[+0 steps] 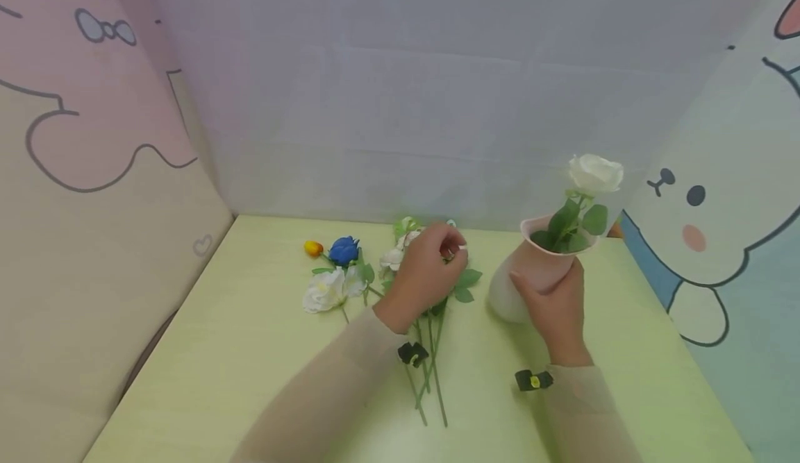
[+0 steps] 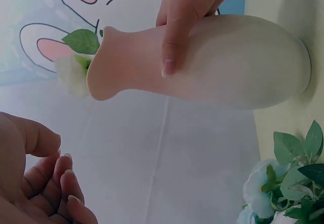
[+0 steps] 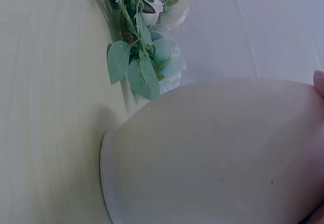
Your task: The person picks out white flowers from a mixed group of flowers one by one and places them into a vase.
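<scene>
Right hand (image 1: 556, 303) wrapped around the narrow neck of the pink vase (image 1: 531, 272), fingers (image 2: 172, 41) curled on its far side and thumb on the near side, so clamped on the vase; in the left wrist view one finger lying straight along the neck, its tip near the flared mouth. Vase standing on the yellow-green table (image 1: 250, 352), tilted a little toward the left hand. One white rose (image 1: 595, 173) inside the vase, its head above the fingers of the right hand, its green leaves just at the rim. Left hand (image 1: 425, 272) over a bunch of loose flowers, fingers bent and close together above the stems (image 1: 431, 373); in the left wrist view the fingertips (image 2: 68, 181) loosely curled with small gaps between them, nothing seen between them there. Cannot tell from the head view whether these fingers pinch a stem or only touch the flowers. Under and just behind the left fingers, a small group of white blossoms (image 1: 396, 255) with green leaves; exact number not countable, partly hidden by the hand. Left of these fingers, well apart from the vase: one blue flower (image 1: 344, 250), one small orange bud (image 1: 313, 248), one larger white flower (image 1: 328, 289). About three thin green stems running from under the left palm toward the person. One dark strap on each wrist, two in total.
</scene>
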Demonstrator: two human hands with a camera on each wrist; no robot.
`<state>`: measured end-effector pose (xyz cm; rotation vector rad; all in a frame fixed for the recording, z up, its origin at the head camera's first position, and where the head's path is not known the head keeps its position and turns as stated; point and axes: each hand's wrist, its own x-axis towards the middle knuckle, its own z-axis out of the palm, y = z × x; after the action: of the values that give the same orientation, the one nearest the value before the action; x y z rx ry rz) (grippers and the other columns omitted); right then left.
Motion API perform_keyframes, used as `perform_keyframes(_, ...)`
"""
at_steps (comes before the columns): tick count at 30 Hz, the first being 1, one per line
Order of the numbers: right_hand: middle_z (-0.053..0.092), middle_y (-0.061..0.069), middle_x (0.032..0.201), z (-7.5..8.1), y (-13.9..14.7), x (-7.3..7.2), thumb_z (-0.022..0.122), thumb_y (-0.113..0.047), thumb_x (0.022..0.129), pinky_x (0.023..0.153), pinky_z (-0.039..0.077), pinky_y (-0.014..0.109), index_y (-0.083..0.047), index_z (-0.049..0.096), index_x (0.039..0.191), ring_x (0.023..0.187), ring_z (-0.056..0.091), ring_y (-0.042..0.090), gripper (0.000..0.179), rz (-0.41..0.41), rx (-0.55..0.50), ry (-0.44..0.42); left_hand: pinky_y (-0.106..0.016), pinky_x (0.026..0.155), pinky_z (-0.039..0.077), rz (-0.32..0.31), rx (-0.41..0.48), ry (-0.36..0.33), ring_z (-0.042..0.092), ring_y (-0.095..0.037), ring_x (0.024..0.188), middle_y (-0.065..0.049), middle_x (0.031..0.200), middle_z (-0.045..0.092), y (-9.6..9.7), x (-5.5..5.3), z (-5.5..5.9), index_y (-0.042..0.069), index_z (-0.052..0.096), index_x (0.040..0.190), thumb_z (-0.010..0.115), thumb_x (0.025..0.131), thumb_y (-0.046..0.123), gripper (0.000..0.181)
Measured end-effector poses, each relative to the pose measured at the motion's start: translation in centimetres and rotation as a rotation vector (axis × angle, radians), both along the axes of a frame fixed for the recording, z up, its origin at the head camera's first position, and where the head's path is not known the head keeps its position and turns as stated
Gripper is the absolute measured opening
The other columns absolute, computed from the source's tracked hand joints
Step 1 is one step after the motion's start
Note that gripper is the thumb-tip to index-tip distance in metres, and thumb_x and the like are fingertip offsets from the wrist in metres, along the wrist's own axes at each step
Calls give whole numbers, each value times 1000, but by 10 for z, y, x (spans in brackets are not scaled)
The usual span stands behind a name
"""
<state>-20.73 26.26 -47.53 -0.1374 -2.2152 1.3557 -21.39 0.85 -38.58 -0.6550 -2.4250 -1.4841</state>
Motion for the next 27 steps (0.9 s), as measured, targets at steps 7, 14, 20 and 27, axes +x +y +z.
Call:
perform_keyframes(7, 44, 14, 146, 2, -1, 1, 91, -32, 79, 109, 36, 51, -6, 27, 157, 127, 47, 27, 104, 5, -6, -19, -32, 76, 50, 87, 14, -3, 58, -18, 86, 3, 95, 60, -12, 13, -27, 12, 66, 105, 60, 96, 19, 13)
perform_keyframes(14, 44, 15, 146, 0, 0, 0, 91, -32, 79, 108, 36, 51, -5, 27, 156, 127, 47, 27, 104, -9, -5, -14, -35, 76, 51, 134, 42, -77, 58, -16, 86, 4, 96, 61, -22, 22, -49, 12, 67, 108, 62, 97, 20, 14)
perform_keyframes(20, 44, 16, 146, 0, -1, 0, 91, -33, 79, 108, 37, 50, -3, 27, 156, 127, 47, 27, 105, -13, -2, -24, -35, 75, 52, 158, 58, -153, 58, -14, 84, 4, 93, 61, -28, 28, -72, 8, 67, 108, 64, 98, 20, 17)
perform_keyframes(27, 44, 17, 145, 1, -1, 1, 91, -33, 79, 107, 37, 50, -3, 27, 156, 126, 47, 28, 104, -25, 2, -30, -33, 73, 50, 172, 37, -193, 58, -14, 84, 4, 92, 61, -29, 34, -95, 7, 68, 108, 67, 98, 19, 16)
